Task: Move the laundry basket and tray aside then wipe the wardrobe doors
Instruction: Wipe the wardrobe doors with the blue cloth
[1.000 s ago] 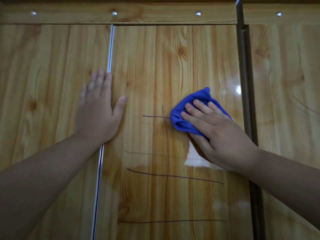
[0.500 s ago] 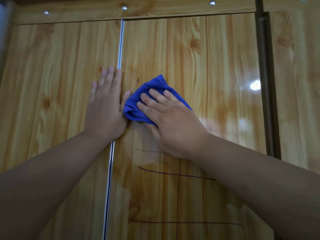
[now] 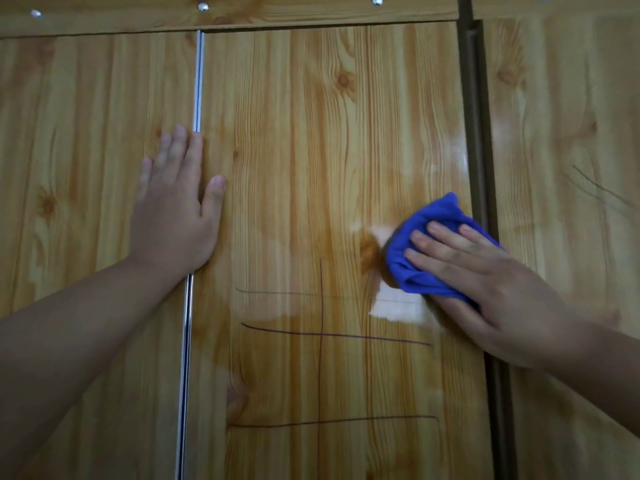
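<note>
Hands: two, left hand [image 3: 173, 216] and right hand [image 3: 481, 289]
Blue cloth [image 3: 426, 251]: one
Wardrobe door panels: three, left door [image 3: 86, 150], middle door [image 3: 329, 133], right door [image 3: 568, 133]
Silver strip [image 3: 198, 77]: one
Screw heads [image 3: 203, 7] along the top rail: five
Pen lines [image 3: 332, 335] on the middle door: one vertical, three horizontal

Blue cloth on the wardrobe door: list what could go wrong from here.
1. The blue cloth sits above most of the dark pen lines, so the strokes may miss them.
2. The right hand works near the dark door edge; the cloth could catch there.
</note>
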{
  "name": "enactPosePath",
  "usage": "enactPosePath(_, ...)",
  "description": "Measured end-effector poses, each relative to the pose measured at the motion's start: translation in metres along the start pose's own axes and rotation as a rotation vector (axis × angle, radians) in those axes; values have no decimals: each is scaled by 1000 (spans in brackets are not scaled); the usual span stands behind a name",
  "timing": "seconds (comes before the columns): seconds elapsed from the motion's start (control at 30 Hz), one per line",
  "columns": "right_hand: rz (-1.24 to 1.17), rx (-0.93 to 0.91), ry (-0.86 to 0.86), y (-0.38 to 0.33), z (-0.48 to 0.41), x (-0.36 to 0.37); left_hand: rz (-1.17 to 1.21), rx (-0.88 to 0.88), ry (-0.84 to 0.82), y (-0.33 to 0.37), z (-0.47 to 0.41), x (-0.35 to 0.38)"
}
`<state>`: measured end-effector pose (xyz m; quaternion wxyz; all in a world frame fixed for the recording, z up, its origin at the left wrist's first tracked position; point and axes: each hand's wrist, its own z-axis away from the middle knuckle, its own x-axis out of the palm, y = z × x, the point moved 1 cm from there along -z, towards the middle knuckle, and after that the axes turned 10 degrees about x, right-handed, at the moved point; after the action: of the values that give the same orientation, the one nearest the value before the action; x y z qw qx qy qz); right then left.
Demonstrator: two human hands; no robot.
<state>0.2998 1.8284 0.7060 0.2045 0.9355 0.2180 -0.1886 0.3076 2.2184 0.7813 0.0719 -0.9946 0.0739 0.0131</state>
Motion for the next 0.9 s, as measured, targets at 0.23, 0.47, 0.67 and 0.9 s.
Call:
enactPosePath(0.23, -50, 11, 57, 11, 19, 7, -6, -4, 8, 1, 0, -1)
enactPosePath(0.47, -17, -32, 24, -12, -6, 13, -13, -11, 19, 1, -1, 4)
enactPosePath(0.67, 45, -62, 1, -73, -54, 25, -19, -7, 22, 1, -1, 2)
enactPosePath(0.9, 109, -137, -63, -145, -112, 43, -10, 23, 14, -1, -4, 1)
